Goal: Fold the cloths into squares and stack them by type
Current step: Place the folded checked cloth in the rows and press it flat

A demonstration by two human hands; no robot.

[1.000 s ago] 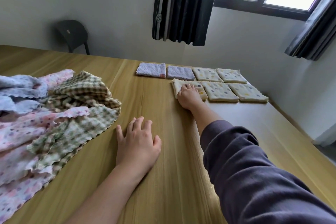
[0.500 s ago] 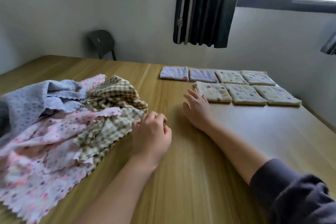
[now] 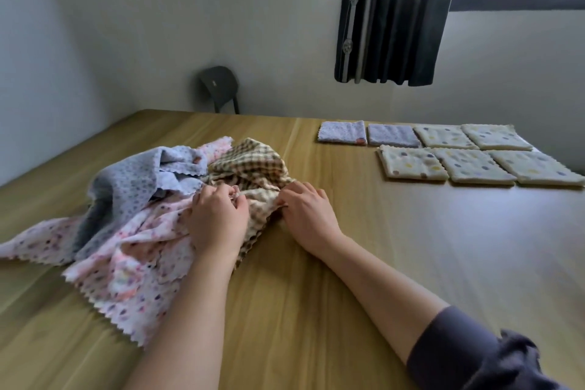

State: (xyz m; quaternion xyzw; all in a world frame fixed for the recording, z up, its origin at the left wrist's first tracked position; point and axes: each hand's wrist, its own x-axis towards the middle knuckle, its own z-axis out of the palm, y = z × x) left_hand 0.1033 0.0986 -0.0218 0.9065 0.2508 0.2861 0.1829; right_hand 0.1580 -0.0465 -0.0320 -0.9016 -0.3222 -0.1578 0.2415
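Observation:
A loose heap of unfolded cloths lies on the left of the wooden table (image 3: 316,310): a pink dotted cloth (image 3: 133,263), a grey-lilac dotted cloth (image 3: 126,180) and a brown checked cloth (image 3: 250,165). My left hand (image 3: 218,218) pinches cloth where the pink and checked cloths meet. My right hand (image 3: 307,209) grips the right edge of the checked cloth. At the far right lie folded squares: two lilac ones (image 3: 343,132) and several cream dotted ones (image 3: 474,165), side by side in two rows.
A dark chair (image 3: 218,89) stands against the wall beyond the table. A dark curtain (image 3: 392,13) hangs by the window at the upper right. The table's right edge runs close to the wall.
My right hand left the cream folded square and came back to the heap. My left hand moved from the bare table onto the cloths. The view swung left.

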